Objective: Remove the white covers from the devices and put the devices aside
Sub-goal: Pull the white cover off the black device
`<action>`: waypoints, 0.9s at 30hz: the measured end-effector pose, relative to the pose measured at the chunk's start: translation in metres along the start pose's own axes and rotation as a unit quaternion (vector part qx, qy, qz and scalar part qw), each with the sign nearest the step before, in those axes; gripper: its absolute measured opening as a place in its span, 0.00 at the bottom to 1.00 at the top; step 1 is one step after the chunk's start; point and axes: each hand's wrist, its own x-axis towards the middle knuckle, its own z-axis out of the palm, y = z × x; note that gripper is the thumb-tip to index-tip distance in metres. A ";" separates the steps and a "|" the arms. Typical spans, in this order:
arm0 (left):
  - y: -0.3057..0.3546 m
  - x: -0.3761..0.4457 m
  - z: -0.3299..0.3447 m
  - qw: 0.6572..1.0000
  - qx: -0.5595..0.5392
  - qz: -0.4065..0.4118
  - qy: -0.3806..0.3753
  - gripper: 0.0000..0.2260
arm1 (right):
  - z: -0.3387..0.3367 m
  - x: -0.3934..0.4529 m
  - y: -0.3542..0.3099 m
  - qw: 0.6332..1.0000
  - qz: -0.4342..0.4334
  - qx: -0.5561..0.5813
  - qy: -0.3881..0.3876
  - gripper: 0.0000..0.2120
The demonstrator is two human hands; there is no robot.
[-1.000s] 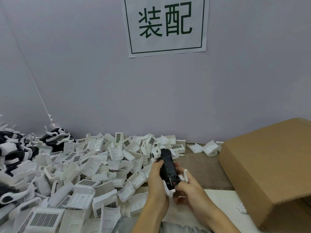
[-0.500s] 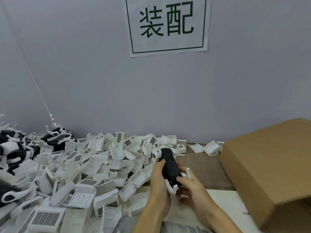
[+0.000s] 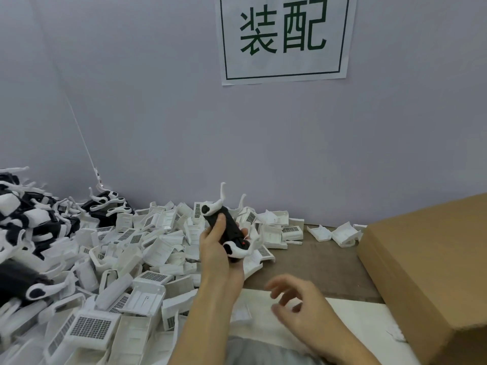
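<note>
- The device (image 3: 227, 231), a black bar with white curved arms at both ends, is held up above the heap of white covers (image 3: 147, 259), its far end tilted away toward the wall.
- The left hand (image 3: 214, 248) wraps its fingers and thumb round the middle of the black body. No boxy white cover shows on it, so I judge this one is ready to go aside.
- The right hand (image 3: 297, 304) hangs low and apart from the device, fingers loosely spread and holding nothing. It is blurred, so its exact pose is hard to read.
- To set it aside well, keep the grip on the black middle, not on the thin white arms, which look as if they could snag or bend.
- The pile of black-and-white devices (image 3: 29, 227) lies at the far left, beyond the covers. Carry the device over the heap rather than through it, since loose covers would likely slide.
- The cardboard box (image 3: 421, 264) stands at the right, its near edge a hard limit on that side.
- Bare surface (image 3: 316, 262) shows between heap and box, and the wall closes the back, so the freest path is up and left.
</note>
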 end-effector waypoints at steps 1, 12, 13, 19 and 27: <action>0.001 0.001 0.000 1.000 0.000 0.004 0.006 0.06 | 0.004 -0.001 -0.002 0.999 -0.017 -0.039 -0.033 0.17; -0.014 0.000 0.002 0.998 0.065 0.007 -0.008 0.20 | 0.016 -0.001 -0.011 0.959 -0.090 -0.243 -0.118 0.08; -0.016 0.000 0.003 0.997 0.076 0.005 -0.012 0.19 | 0.016 0.000 -0.009 0.960 -0.093 -0.242 -0.111 0.07; -0.017 0.003 0.003 0.996 0.081 -0.013 -0.021 0.12 | 0.001 0.006 0.003 0.996 -0.008 -0.073 0.048 0.06; -0.030 0.006 -0.007 0.964 0.264 0.021 -0.041 0.12 | -0.031 0.018 0.014 0.869 0.179 0.374 0.270 0.14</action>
